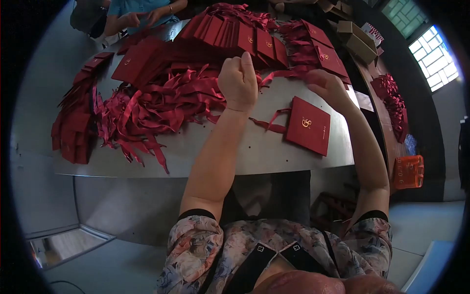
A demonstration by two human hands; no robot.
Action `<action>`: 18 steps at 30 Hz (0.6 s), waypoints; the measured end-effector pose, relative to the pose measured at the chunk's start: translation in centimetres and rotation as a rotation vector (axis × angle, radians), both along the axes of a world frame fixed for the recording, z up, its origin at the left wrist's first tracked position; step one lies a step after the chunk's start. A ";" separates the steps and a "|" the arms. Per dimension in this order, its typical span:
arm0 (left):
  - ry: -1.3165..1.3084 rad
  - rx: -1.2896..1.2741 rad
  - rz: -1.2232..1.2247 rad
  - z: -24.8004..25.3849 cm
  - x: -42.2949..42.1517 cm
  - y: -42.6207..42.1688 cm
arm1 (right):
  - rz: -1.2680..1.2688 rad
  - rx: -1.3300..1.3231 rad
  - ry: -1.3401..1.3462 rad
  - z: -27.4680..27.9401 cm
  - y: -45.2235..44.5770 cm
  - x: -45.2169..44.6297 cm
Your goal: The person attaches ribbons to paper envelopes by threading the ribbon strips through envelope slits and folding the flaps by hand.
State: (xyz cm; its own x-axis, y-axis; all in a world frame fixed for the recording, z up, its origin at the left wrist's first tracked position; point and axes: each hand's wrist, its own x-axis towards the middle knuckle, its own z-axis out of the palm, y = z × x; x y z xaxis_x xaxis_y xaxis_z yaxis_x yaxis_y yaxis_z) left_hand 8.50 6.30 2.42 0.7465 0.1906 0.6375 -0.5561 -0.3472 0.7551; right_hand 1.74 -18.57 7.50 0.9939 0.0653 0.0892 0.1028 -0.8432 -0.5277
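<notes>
My left hand point(238, 81) is closed, thumb up, above the table beside the heap of red ribbons point(161, 100); what its fingers hold, if anything, is hidden. To the right, my right hand point(327, 87) hovers over the table near the stacked bags, its fingers bent and partly blurred. Between and below the hands lies one flat red bag point(308, 126) with a gold logo, its ribbon handles stretched out to the left. Beyond my left hand stands a long row of red bags point(220, 34).
More red bags point(73, 132) lie at the table's left end, others point(328, 59) at the right. A co-worker's hands point(142, 18) are across the table. An open cardboard box point(357, 41), ribbons point(391, 100) and an orange basket point(409, 171) are on the right.
</notes>
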 end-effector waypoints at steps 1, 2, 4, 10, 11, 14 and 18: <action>0.003 0.006 0.000 -0.1 -0.1 0.1 | 0.079 0.085 -0.059 -0.3 1.0 0.7; -0.061 -0.061 0.024 0.0 0.0 0.2 | 0.116 0.048 -0.176 -0.9 2.4 1.4; -0.052 -0.178 0.078 0.2 0.3 0.6 | 0.294 -0.084 -0.292 -2.0 4.2 3.6; 0.045 -0.336 -0.058 -0.4 1.3 1.2 | 0.380 -0.434 -0.441 -6.1 6.4 7.4; 0.062 -0.332 -0.146 -0.4 1.5 1.0 | 0.367 -0.447 -0.256 -5.5 6.0 7.5; 0.211 -0.261 -0.560 0.0 0.7 -0.1 | 0.307 -0.318 0.096 -1.1 6.2 5.8; 0.113 0.187 -0.505 -2.4 1.2 -0.9 | 0.316 -0.339 -0.198 -2.1 5.2 4.4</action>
